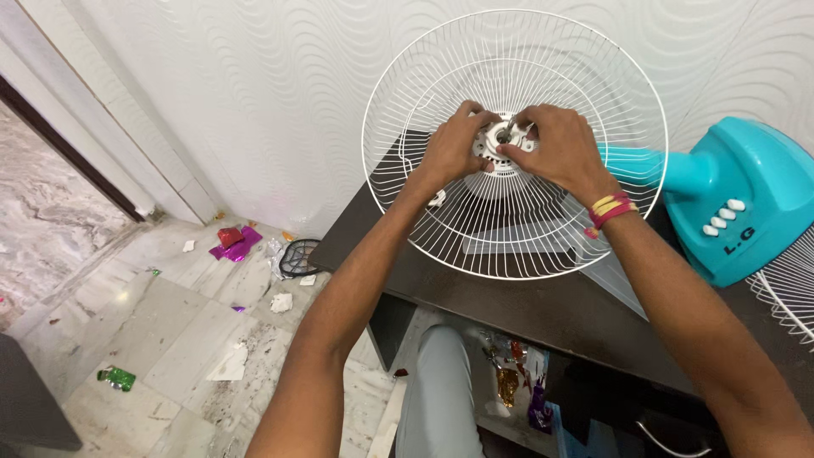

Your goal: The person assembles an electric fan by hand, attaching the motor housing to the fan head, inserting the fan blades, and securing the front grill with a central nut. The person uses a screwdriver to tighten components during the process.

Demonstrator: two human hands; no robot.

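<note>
A white wire fan guard stands tilted on a dark brown table, its open side facing me. My left hand and my right hand both reach inside it and pinch the white round hub at its centre. My fingers hide most of the hub's fitting. On my right wrist sit red and yellow bands. A turquoise fan body with white buttons lies on its side behind the guard to the right.
A second wire guard shows at the right edge. The marble floor at left holds scraps of paper, shiny wrappers and a small dark round grille. A white textured wall stands behind. My knee shows below the table.
</note>
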